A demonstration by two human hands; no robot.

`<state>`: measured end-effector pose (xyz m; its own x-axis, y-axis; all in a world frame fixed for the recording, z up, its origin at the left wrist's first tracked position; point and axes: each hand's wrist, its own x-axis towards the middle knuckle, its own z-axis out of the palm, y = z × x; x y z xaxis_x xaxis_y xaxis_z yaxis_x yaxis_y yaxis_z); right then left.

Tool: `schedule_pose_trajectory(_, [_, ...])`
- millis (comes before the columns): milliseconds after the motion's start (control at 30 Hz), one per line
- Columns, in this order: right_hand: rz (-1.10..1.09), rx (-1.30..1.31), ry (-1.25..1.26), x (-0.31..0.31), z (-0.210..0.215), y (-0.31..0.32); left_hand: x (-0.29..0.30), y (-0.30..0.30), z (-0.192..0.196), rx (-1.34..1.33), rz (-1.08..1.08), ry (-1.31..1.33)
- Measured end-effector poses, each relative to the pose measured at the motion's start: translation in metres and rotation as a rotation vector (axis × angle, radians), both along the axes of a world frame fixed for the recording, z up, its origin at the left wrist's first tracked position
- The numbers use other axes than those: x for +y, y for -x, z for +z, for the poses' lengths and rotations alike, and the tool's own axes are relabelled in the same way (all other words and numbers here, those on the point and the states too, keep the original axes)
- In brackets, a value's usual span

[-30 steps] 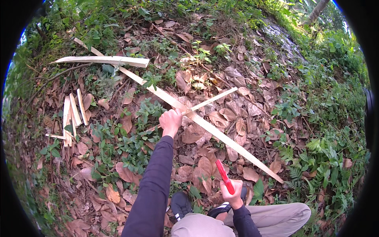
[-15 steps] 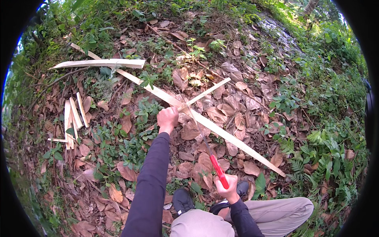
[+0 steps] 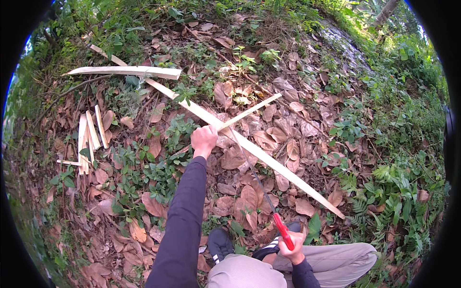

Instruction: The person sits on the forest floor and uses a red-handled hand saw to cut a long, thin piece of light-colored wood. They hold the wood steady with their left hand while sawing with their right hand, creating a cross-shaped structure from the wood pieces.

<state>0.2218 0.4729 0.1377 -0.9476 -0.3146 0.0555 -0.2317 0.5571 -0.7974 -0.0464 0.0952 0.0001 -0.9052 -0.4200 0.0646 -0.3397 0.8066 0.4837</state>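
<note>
Red saw handle point(image 3: 283, 232); pale cream stick point(image 3: 254, 109) and plank point(image 3: 273, 164); 2 dark navy sleeves point(image 3: 180, 225); beige trousers point(image 3: 336, 263); dark shoes point(image 3: 220, 242) (striped white); brown leaves point(image 3: 233, 159).

The bare left hand point(image 3: 204, 138), curled into a tight fist, is held well forward at the end of a dark-sleeved left arm point(image 3: 178, 223) that is stretched nearly straight. The bare right hand point(image 3: 295, 246), likewise curled in a firm grip, is held low over the bent, beige-trousered right leg point(image 3: 341, 265).

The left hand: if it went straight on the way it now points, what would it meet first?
The left hand would probably meet the long board just ahead; the depth between them is unclear.
</note>
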Motion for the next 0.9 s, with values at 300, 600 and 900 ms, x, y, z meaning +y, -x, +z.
schedule_pose_trajectory(300, [-0.192,0.084,0.069,-0.009,0.052,0.031,-0.011,-0.020,0.000,0.084,-0.139,0.124])
schedule_pose_trajectory(600, [-0.076,0.158,0.179,-0.112,-0.019,0.114,-0.012,-0.009,-0.011,0.171,-0.314,0.080])
schedule_pose_trajectory(900, [-0.044,0.208,0.166,-0.133,-0.042,0.160,-0.001,-0.010,-0.014,0.266,-0.349,0.122])
